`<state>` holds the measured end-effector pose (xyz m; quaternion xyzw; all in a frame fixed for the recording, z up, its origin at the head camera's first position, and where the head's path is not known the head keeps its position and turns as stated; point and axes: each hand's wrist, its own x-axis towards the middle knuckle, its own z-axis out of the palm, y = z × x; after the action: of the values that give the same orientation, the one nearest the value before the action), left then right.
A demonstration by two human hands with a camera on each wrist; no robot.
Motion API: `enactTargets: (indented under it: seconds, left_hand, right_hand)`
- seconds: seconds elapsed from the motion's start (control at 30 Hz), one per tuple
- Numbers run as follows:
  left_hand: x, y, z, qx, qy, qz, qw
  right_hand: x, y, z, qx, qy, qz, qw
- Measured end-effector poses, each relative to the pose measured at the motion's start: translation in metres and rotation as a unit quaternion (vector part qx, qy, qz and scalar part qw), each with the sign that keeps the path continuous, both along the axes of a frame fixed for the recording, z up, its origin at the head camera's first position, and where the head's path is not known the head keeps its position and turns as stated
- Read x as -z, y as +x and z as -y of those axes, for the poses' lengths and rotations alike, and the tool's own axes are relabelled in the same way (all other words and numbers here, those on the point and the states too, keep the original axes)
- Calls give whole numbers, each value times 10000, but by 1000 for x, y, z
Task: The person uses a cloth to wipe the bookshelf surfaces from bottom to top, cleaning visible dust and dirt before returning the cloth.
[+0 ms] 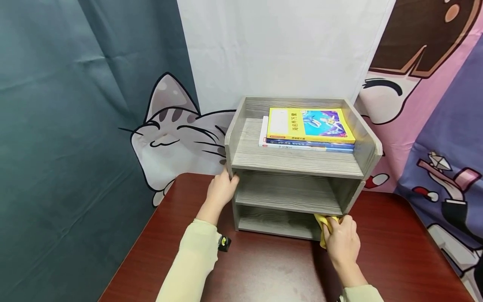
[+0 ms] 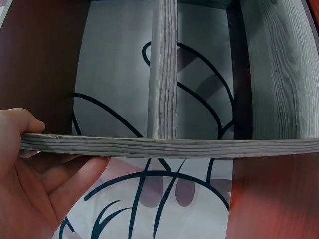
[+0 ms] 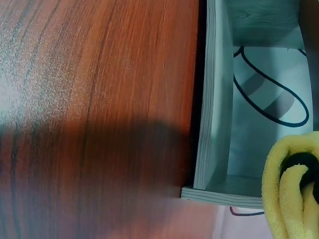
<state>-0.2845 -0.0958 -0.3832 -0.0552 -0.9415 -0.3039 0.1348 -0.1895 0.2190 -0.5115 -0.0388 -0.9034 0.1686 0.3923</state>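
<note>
Presently: left hand (image 1: pixel 220 191) gripping left side panel of grey wooden shelf unit (image 1: pixel 298 165) standing on red-brown table (image 1: pixel 264 268); right hand (image 1: pixel 341 242) clutching yellow cloth (image 1: pixel 325 226) at bottom compartment's right front corner; books (image 1: pixel 307 130) stacked on top.

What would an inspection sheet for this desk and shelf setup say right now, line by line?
Surface: dark red wooden table, bare in front.
Job's things: grey wooden shelf unit standing on the table; yellow cloth at its lowest compartment, right corner.
Clutter: stack of books lying flat on the top shelf.
Hands: left hand grips the shelf's left side panel; right hand holds the cloth.
Cables: nothing seen.
Surroundings: cartoon cat backdrop, white sheet behind.
</note>
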Motion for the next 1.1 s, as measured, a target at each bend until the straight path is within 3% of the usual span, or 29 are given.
enactTargets:
  seconds: [0.6,0.87,1.1]
  left_hand:
    - [0,1,1,37,51,-67,10000]
    - [2,1,0,28,-17,-12,10000]
    - [0,1,0,7,-35,-25,10000]
  right_hand:
    - [18,-4,0,47,224,-162,9996]
    - [43,-5,1,24,502,-281,9983]
    - [52,-6,4,8,636,74,9979]
